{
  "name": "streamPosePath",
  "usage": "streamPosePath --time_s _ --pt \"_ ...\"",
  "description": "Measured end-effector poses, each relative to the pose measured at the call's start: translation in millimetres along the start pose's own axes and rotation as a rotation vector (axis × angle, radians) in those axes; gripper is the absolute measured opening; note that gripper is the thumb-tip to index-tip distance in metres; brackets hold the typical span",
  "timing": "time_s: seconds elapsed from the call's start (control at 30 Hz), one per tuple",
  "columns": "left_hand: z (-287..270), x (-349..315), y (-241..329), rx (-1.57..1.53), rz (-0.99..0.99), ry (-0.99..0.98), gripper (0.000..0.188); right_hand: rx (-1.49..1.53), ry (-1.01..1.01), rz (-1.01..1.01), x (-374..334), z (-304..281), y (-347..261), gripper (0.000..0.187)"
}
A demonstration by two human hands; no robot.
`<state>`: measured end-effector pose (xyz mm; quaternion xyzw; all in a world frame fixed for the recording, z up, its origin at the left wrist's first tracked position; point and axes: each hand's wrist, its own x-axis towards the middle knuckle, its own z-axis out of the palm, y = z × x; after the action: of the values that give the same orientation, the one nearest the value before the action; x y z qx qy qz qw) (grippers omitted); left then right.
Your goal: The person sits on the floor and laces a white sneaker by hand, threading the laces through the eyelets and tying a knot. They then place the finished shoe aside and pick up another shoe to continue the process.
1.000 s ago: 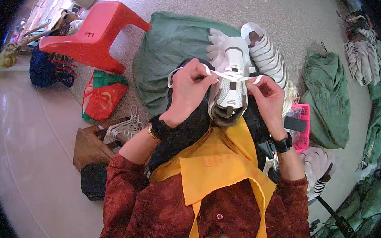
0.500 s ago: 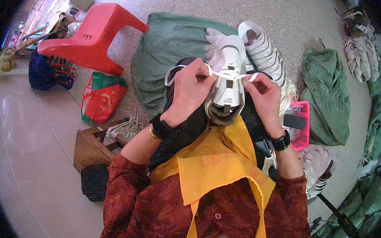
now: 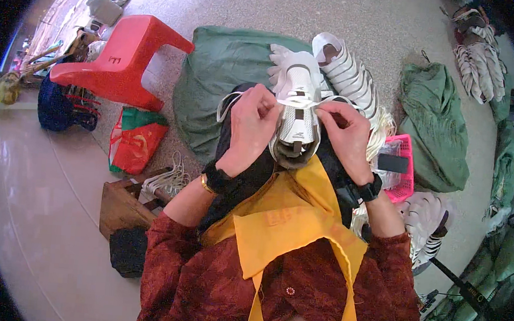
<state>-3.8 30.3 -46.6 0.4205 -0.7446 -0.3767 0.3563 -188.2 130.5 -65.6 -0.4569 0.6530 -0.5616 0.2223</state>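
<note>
A white sneaker (image 3: pixel 299 80) rests upright at my knees, its dark-lined opening toward me. A white shoelace (image 3: pixel 298 103) crosses its tongue. On the left side of the shoe, my left hand (image 3: pixel 249 130) pinches the lace between thumb and fingers, and a loose loop hangs out beyond that hand. My right hand (image 3: pixel 348 134) holds the lace in a pinch at the shoe's right side, with some lace trailing above the fingers. Pale shoe parts (image 3: pixel 280 64) lie just behind the sneaker, partly hidden by it. A yellow apron (image 3: pixel 287 234) covers my lap.
A green sack (image 3: pixel 216 68) lies beyond my knees. A row of white shoe uppers (image 3: pixel 352 78) stretches to the right of it. A pink basket (image 3: pixel 410 171) holds a dark flat object. At left are a red chair (image 3: pixel 121 55) and a wooden stool (image 3: pixel 122 208) with laces.
The view has shifted slightly. My right fingers have come a little closer to the shoe, and the lace at that side now trails behind them. Both hands keep their pinch.
</note>
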Motion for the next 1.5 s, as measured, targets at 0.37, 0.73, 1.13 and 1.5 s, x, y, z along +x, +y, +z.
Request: streamPosePath --time_s 0.37,0.73,1.13,1.5 --pt "-8 -2 7 0.07 0.143 -0.087 0.018 -0.319 -0.117 -0.109 4 -6 -25 0.015" --pt "-6 -12 5 0.229 0.286 -0.172 0.017 -0.644 -0.267 -0.342 -2 0 -39 0.02" --pt "0 -12 -8 0.088 0.25 -0.083 0.018 -0.811 -0.274 -0.483 6 2 -55 0.012" --pt "1 -9 -14 -0.046 0.168 -0.082 0.016 -0.409 -0.311 -0.303 8 27 -56 0.011"
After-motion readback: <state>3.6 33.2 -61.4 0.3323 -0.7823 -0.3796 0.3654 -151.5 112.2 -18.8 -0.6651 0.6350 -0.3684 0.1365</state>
